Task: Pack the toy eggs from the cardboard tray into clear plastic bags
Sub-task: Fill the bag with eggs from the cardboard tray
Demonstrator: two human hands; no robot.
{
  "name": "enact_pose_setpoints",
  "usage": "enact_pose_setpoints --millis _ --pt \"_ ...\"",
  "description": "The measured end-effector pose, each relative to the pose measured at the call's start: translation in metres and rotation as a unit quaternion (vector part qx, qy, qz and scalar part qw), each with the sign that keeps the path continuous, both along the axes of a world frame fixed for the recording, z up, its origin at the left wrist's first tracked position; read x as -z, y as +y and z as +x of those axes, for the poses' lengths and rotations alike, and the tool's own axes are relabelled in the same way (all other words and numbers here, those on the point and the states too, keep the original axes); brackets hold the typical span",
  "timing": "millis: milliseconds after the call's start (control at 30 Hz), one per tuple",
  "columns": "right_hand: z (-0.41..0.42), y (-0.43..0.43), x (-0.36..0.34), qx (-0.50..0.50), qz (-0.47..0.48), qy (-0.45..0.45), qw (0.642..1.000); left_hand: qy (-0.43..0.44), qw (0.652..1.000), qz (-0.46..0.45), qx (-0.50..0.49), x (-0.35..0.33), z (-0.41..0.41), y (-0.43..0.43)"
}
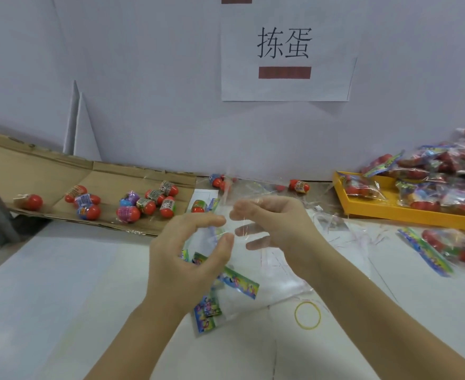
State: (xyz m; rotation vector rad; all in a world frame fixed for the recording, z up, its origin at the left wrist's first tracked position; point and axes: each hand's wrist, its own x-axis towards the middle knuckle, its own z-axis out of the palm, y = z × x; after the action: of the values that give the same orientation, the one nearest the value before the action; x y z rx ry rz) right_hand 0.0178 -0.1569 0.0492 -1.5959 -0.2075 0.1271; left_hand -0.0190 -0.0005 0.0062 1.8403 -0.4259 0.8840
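Grip: left hand (187, 253) and right hand (278, 223) each pinch the mouth of a thin clear plastic bag (256, 270) hanging between them. Film judged light, limp, slippery; hold at the rim. Supply: red plastic toy eggs (128, 213) on brown cardboard tray (34, 171), well left of the left grip.

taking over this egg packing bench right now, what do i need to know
Left hand: pinches the edge of a clear plastic bag, held above the table.
Right hand: grips the same bag; fingers show through the plastic.
Toy eggs: about ten loose on the cardboard tray, a few more just past its right end.
Done: filled bags piled in and around the yellow tray.
To do: this bag holds no egg yet; fill it, then the empty bags under the hands.
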Motion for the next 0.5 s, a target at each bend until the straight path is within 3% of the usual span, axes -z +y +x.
enact_pose_setpoints --millis 67,200,333,500 --pt "-0.003 0.003 0.001 0.032 -0.005 -0.03 0.999 0.03 0.999 -0.013 0.025 0.003 -0.002 -0.005" --pt "-0.01 0.012 0.001 0.067 -0.041 -0.128 0.989 0.141 0.972 -0.091 0.165 0.008 -0.005 -0.019" --pt "-0.014 0.016 0.0 -0.073 -0.095 -0.139 0.983 0.168 0.951 -0.17 0.194 0.007 -0.002 -0.019" --pt "-0.016 0.009 -0.007 -0.233 -0.167 -0.128 0.95 0.17 0.926 -0.277 0.192 0.001 0.001 -0.017"
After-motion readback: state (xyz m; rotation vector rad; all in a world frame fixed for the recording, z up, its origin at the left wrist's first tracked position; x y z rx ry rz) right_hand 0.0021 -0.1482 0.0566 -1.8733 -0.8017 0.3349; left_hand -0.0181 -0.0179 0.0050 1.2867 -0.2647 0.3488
